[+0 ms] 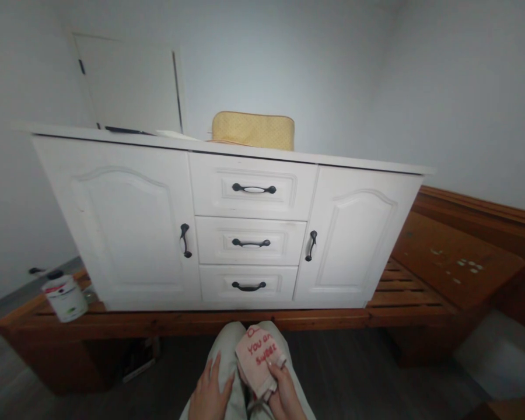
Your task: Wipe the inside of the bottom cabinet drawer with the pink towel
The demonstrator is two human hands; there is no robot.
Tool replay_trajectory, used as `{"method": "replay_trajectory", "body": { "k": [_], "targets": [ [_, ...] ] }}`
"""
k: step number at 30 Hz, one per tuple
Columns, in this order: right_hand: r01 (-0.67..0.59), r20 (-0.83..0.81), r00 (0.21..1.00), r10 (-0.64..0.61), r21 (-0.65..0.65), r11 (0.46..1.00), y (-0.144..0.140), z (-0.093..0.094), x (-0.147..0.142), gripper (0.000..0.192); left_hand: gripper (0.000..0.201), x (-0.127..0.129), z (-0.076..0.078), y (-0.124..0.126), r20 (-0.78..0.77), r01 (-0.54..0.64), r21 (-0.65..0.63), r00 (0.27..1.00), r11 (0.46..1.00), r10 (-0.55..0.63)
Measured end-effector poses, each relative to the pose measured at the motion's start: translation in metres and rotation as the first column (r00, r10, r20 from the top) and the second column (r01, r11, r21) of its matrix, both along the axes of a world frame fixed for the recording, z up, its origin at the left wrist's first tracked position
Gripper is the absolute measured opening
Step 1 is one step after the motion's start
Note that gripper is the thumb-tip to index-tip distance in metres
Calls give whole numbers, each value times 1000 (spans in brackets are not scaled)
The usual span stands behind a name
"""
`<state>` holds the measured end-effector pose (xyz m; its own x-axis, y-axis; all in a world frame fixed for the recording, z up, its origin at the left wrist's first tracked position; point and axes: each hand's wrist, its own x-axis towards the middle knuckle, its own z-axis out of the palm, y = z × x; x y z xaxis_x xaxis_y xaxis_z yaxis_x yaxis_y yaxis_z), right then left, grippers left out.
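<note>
My right hand [285, 395] grips a small folded pink cloth [259, 356] with red lettering, held over my lap at the bottom middle. My left hand [209, 392] lies flat on my left thigh, fingers spread, touching nothing else. In front of me stands a white cabinet [126, 216] with two doors and three shut drawers [249, 240], all with black handles. It rests on a low wooden slatted frame [192, 319].
A yellow padded bag [254, 129] sits on the cabinet top. A white jar with a black lid [63, 296] stands on the frame at the left. A wooden board [455, 256] leans at the right. A white door [131, 81] is behind. Dark floor lies below.
</note>
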<state>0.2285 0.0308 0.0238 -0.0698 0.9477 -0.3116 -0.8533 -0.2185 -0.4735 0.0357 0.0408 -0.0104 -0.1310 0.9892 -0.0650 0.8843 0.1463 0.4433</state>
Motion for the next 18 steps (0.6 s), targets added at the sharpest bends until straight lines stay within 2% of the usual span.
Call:
{"method": "replay_trajectory", "body": {
  "k": [7,18],
  "targets": [
    [10,7,1000,-10,-9,1000,0,3,0,52,73,0,3,-1,-2,2,30,1000,1000,-2],
    [8,-4,1000,-8,-4,1000,-2,4,1,53,72,0,-2,-1,-20,2,24,1000,1000,-2]
  ]
}}
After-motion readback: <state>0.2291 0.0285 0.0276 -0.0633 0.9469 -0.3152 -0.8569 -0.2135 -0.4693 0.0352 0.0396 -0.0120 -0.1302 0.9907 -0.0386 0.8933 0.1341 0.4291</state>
